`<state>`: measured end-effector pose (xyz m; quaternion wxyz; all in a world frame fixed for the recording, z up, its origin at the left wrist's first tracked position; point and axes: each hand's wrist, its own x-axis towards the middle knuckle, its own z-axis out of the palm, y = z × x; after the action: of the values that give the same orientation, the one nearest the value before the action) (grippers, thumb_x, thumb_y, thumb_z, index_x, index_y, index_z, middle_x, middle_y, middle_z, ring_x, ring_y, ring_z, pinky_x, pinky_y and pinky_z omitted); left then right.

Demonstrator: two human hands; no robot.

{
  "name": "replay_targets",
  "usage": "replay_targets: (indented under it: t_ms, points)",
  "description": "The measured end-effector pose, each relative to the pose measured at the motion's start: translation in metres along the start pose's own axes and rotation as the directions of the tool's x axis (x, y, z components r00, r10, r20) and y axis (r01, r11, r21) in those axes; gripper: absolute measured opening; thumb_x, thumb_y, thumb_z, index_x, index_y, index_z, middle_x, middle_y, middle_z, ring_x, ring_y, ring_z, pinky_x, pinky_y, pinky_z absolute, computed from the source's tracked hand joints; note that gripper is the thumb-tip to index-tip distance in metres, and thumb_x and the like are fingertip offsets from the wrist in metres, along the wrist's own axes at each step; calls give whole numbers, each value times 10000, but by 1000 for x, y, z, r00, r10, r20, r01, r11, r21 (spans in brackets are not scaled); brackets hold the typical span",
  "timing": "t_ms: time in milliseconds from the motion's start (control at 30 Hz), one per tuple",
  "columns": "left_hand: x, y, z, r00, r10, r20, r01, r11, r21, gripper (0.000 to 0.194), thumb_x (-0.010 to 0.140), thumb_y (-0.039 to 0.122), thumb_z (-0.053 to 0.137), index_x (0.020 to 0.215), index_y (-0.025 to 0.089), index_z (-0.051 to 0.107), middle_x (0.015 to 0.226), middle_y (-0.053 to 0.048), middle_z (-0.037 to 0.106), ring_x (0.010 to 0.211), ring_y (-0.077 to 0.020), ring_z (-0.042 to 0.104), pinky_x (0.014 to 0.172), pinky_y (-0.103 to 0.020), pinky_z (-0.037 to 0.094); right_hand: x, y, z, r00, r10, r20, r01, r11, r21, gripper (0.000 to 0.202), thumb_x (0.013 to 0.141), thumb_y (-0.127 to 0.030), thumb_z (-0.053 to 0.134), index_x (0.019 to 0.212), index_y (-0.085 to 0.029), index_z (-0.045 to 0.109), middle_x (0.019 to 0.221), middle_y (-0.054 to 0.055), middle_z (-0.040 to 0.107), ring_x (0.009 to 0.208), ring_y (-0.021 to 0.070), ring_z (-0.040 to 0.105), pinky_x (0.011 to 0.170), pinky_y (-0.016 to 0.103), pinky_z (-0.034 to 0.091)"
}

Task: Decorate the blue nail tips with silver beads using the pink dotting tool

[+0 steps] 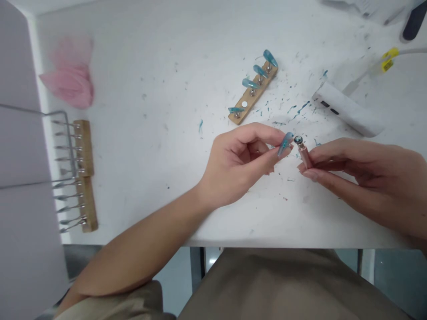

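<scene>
My left hand (240,164) pinches a glossy blue-green false nail (286,143) between thumb and fingertip. Just to its right, my right hand (363,178) grips a short rose-gold pen-like tool (304,153) whose round, dark, shiny end points up toward the nail, with a small gap between them. Beyond my left hand lies a slanted wooden stand (256,92) with metal knobs. Several blue-green nails (249,83) sit on its knobs, and a white dot shows on a knob-free spot near its lower end.
A white cylindrical device (348,109) with a cable rests at the right. Blue specks dot the white table (133,133). At the left are a pink crumpled bag (71,84), two wooden racks (87,200) and a grey wire frame (68,133). A dark-handled object (414,22) lies top right.
</scene>
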<state>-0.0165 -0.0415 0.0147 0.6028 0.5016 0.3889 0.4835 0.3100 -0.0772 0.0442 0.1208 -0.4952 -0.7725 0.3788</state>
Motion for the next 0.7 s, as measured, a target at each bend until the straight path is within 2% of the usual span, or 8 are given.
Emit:
replay_targets:
  t_ms: [67, 167, 267, 367, 433, 500, 600, 700]
  points:
    - [0, -1, -1, 1000, -2, 1, 2, 1000, -5, 238, 934, 322, 1202, 1014, 299, 979, 931, 21, 941, 637, -110, 722, 581, -267, 660, 10, -8, 2, 1000, 0, 21, 0, 1000, 12, 881, 1398, -928, 622, 1472, -116, 953, 1193, 169, 800, 1305, 159, 866, 1023, 126, 757]
    - [0, -2, -2, 1000, -8, -2, 8, 1000, 28, 253, 956, 398, 1195, 1035, 291, 980, 924, 0, 938, 663, -131, 750, 593, -286, 673, 29, -20, 4, 998, -28, 65, 21, 994, 103, 773, 1411, -823, 640, 1373, -121, 960, 1258, 123, 841, 1149, 80, 860, 849, 43, 662]
    - [0, -2, -1, 1000, 23, -3, -23, 999, 27, 220, 998, 387, 1172, 1045, 276, 988, 934, -13, 945, 664, -120, 765, 600, -262, 681, 39, -27, 5, 990, -130, 56, 118, 976, 181, 509, 1415, -566, 683, 1331, -155, 972, 1260, 40, 862, 1027, 4, 836, 754, -18, 581]
    - [1, -2, 0, 998, 55, -6, -55, 999, 1, 214, 960, 305, 1194, 1040, 274, 998, 940, -1, 952, 646, -98, 759, 578, -214, 661, 41, -28, 6, 964, -266, 18, 260, 951, 168, 331, 1418, -383, 718, 1364, -177, 971, 1278, -21, 871, 1037, -36, 845, 760, -56, 571]
    - [1, -2, 1, 998, 62, -5, -62, 998, -3, 227, 939, 287, 1203, 1036, 271, 999, 934, 8, 950, 637, -90, 757, 569, -193, 651, 40, -27, 7, 949, -316, -14, 314, 936, 159, 311, 1418, -367, 742, 1357, -164, 971, 1291, -30, 874, 1061, -44, 859, 753, -68, 559]
    - [1, -3, 0, 998, 70, -2, -70, 998, 2, 210, 951, 270, 1189, 1042, 267, 1001, 921, 12, 945, 642, -88, 767, 576, -179, 654, 40, -25, 9, 951, -307, -23, 306, 938, 162, 351, 1429, -384, 723, 1361, -157, 982, 1287, -15, 874, 1046, -39, 857, 738, -66, 548]
    - [1, -5, -2, 994, 104, 13, -104, 995, 6, 110, 1044, 218, 1093, 1095, 276, 1014, 941, 8, 954, 680, -89, 797, 605, -168, 669, 39, -22, 10, 975, -221, 4, 217, 962, 166, 444, 1438, -494, 704, 1379, -172, 1005, 1274, 20, 871, 1027, -10, 848, 775, -43, 597]
    - [0, -6, -4, 992, 126, 27, -127, 992, 16, 113, 1086, 185, 1036, 1144, 281, 1021, 979, 2, 969, 688, -87, 802, 605, -166, 672, 37, -22, 6, 992, -123, 16, 119, 977, 175, 520, 1413, -616, 735, 1353, -178, 1009, 1280, 36, 870, 1065, 29, 874, 782, -13, 629]
